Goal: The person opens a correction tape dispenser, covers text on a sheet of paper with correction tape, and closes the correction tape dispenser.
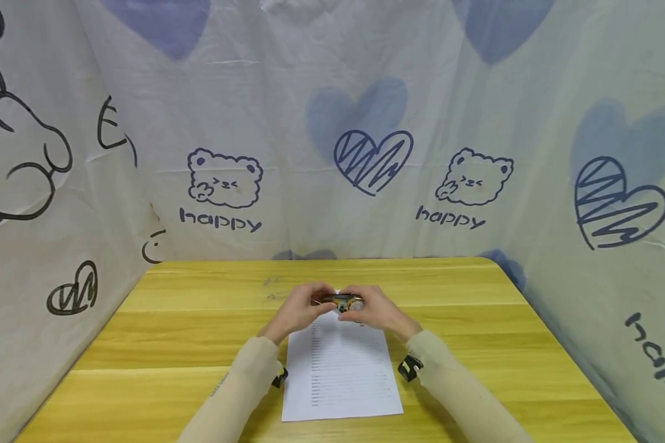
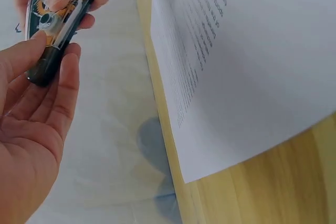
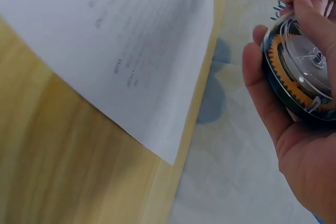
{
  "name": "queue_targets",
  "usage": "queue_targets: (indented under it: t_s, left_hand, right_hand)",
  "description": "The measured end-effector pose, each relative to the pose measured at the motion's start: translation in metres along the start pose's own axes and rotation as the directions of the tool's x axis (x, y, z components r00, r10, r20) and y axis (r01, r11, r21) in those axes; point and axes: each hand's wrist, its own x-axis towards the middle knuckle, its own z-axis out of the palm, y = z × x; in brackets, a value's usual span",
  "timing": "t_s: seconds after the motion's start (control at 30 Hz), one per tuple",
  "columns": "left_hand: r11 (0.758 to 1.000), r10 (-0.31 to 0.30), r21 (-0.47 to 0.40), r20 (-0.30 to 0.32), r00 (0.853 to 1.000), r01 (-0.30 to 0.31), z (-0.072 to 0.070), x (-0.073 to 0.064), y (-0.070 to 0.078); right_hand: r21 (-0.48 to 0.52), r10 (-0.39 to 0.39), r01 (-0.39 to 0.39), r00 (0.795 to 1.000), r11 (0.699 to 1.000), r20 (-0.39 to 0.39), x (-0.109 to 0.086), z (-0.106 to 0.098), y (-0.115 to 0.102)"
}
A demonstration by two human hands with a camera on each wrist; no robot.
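Both hands hold a correction tape dispenser (image 1: 342,303) above the far end of a printed sheet of paper (image 1: 346,363). The dispenser has a dark green body, a clear cover and orange gears inside. My left hand (image 2: 37,135) pinches its narrow dark end (image 2: 43,69) between thumb and fingers. Round the wide end, with its large orange gear (image 3: 286,77), my right hand (image 3: 307,156) curls its fingers, the thumb lying over the clear cover. In the head view, the left hand (image 1: 305,306) and right hand (image 1: 372,307) partly hide the dispenser.
The paper lies on a yellow wood-grain table (image 1: 460,344), lines of text running down it. White cloth (image 1: 299,203) printed with hearts and bears hangs behind the table and at both sides. Dark straps (image 1: 410,367) sit at both wrists.
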Motion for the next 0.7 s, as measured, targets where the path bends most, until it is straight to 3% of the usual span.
queue_targets:
  t_s: [0.13, 0.33, 0.7]
  left_hand:
    - [0.997, -0.038, -0.063, 0.045, 0.998, 0.040, -0.003, 0.000, 0.002]
    - [0.994, -0.041, -0.095, 0.089, 0.995, 0.050, -0.006, 0.000, 0.002]
    - [0.992, -0.040, -0.113, 0.178, 0.983, 0.061, -0.009, -0.005, -0.002]
  right_hand:
    - [0.028, 0.009, -0.011, 0.998, 1.000, 0.063, 0.000, -0.005, 0.000]
    - [0.110, 0.037, -0.057, 0.984, 0.992, 0.177, 0.000, -0.014, -0.002]
    - [0.078, 0.052, -0.073, 0.968, 0.994, 0.244, -0.003, -0.011, -0.004]
